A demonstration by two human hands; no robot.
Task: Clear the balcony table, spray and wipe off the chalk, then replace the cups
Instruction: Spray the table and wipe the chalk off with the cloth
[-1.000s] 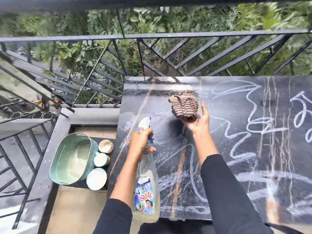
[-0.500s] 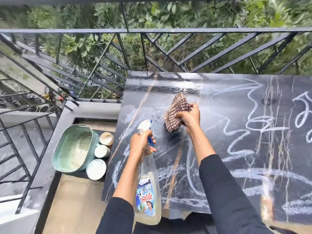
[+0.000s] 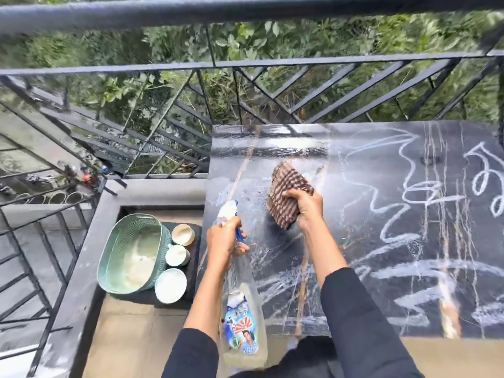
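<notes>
The dark balcony table [image 3: 376, 170] is wet and streaky on its left part; white chalk scribbles [image 3: 409, 208] cover its right part. My right hand [image 3: 306, 207] presses a brown checked cloth [image 3: 286, 195] onto the wet left area. My left hand [image 3: 222, 241] grips the neck of a clear spray bottle [image 3: 241, 317] with a white nozzle and blue trigger, held over the table's left front edge. Three white cups [image 3: 177, 255] stand on a low dark stand to the left of the table, beside a green basket [image 3: 128, 255].
A black metal railing [image 3: 245, 61] runs behind the table and along the left side, with green foliage beyond. A grey ledge [image 3: 90, 257] borders the tiled floor [image 3: 128, 339] at the left.
My right hand has dragged the cloth back toward me and leftward over the wet patch. My left hand with the bottle has stayed nearly still. The view has tilted down slightly.
</notes>
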